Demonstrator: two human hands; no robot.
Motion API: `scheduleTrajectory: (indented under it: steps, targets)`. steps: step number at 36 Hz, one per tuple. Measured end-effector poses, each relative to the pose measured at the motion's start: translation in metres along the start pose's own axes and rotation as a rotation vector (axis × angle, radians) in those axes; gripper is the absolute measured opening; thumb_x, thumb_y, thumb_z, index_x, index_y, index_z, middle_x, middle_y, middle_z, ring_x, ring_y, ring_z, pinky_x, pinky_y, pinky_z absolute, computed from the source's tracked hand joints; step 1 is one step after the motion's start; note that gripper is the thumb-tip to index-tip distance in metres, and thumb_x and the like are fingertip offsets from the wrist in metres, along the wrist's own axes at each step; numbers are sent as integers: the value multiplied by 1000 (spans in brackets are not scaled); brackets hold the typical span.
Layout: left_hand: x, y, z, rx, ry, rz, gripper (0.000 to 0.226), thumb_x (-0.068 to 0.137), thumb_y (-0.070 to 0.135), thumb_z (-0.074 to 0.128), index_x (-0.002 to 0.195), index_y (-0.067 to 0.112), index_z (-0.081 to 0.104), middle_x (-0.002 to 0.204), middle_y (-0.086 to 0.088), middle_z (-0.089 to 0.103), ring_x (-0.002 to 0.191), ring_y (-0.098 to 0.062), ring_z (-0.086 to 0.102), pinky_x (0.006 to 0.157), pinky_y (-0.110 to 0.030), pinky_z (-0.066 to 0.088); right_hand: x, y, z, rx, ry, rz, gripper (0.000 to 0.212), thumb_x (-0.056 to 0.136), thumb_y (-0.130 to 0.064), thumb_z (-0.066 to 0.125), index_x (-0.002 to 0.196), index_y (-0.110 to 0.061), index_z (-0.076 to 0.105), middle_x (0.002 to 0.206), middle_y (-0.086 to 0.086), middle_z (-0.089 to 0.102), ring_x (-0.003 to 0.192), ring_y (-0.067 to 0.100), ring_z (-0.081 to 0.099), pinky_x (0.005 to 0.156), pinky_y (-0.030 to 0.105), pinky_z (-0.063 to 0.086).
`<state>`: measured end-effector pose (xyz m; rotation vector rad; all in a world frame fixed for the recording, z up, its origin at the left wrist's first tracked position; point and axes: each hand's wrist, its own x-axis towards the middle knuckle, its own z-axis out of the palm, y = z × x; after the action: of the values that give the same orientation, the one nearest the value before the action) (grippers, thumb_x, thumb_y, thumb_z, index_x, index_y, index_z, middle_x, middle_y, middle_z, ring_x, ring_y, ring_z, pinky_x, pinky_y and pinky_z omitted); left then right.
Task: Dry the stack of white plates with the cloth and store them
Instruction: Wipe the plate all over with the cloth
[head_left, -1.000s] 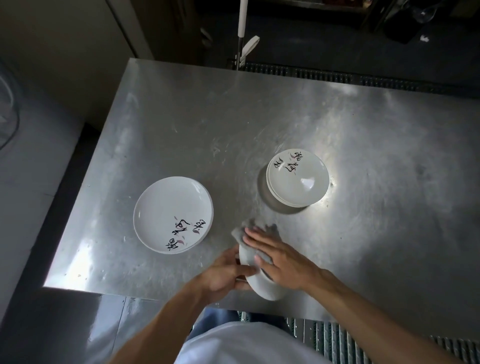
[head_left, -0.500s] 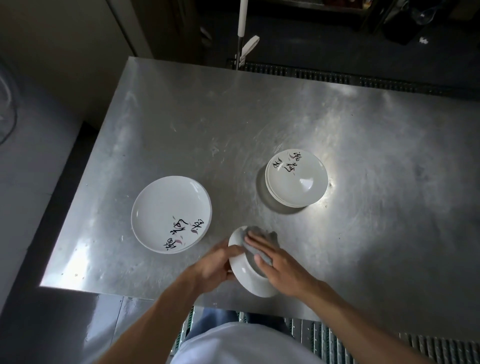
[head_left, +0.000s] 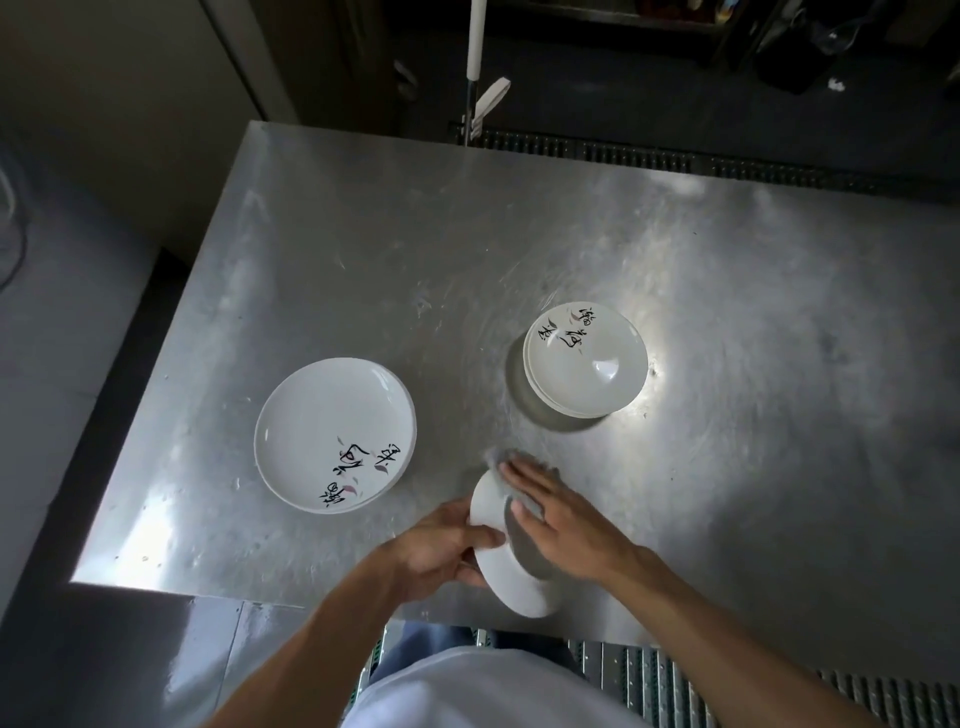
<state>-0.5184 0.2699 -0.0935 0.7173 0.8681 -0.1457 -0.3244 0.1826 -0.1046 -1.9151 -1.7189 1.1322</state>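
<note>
Head view: I see the left hand (head_left: 436, 551) gripping a tilted plate (head_left: 514, 587) by its rim, fingers curled round the edge, over the near edge of the table (head_left: 363, 234). The right hand (head_left: 566, 525) lies flat, fingers straight, pressing the cloth (head_left: 496, 460) onto the plate's face. The cloth is blurred, so I can't tell how it's folded. The left pile (head_left: 322, 431) sits up and left of the plate, well apart. The right pile (head_left: 582, 364) sits beyond the plate, slightly right, also apart. Both piles are face up and show black script.
</note>
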Motion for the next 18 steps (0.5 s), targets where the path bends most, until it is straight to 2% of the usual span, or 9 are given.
scheduleTrajectory:
  steps: [2,4,5,7,9,11,13,16,18]
  targets:
    - [0,0,1,28,21,10,40,90,14,70,130,16,63,120,-14,73,104,-28,70,87,-44,57,-5,-7,4,-35,10,-211,51,107,-33,40,155,-16,36,166,-3,22,154,9,12,126,33,10]
    - [1,0,4,32,45,18,37,91,12,68,128,15,64,120,-15,73,104,-28,70,87,-44,56,-5,-4,7,-43,17,-232,50,107,-31,43,154,-15,38,165,-3,24,154,11,15,126,31,14]
    - [2,0,6,16,64,30,39,89,13,69,127,15,64,118,-14,74,102,-27,71,83,-41,58,-2,0,5,-36,38,-156,50,107,-32,42,155,-18,35,166,-6,20,154,9,12,126,32,15]
    - [5,0,11,-38,119,63,42,84,13,71,125,15,65,111,-11,76,95,-25,73,73,-37,59,8,4,1,26,93,112,52,108,-38,37,158,-26,29,164,-15,14,154,7,9,125,33,16]
    - [10,-4,17,-128,186,98,40,89,8,69,128,13,63,115,-14,75,97,-30,73,78,-42,60,15,5,-2,168,135,354,52,107,-43,33,158,-32,28,164,-15,20,153,13,16,123,31,17]
    - [14,-10,24,-220,238,130,38,93,5,66,130,12,62,120,-19,72,103,-37,71,90,-53,58,18,3,-2,257,180,406,50,107,-43,33,156,-34,31,163,-14,26,151,13,23,122,28,17]
    - [14,-15,28,-278,246,143,39,91,10,68,129,12,62,120,-20,71,103,-39,70,94,-60,56,13,1,-3,276,176,352,49,107,-43,36,155,-35,32,163,-17,26,150,8,24,124,31,20]
    - [11,-17,27,-289,244,142,42,88,19,71,127,7,60,114,-19,73,96,-30,71,81,-45,59,-1,1,-4,235,115,201,49,107,-40,38,155,-33,34,163,-20,22,150,-3,15,125,31,17]
    - [11,-20,24,-266,257,151,33,95,10,68,127,7,59,113,-16,74,97,-29,72,79,-41,59,-10,-3,-2,196,38,35,48,108,-36,39,155,-27,36,163,-17,24,151,-4,12,124,24,13]
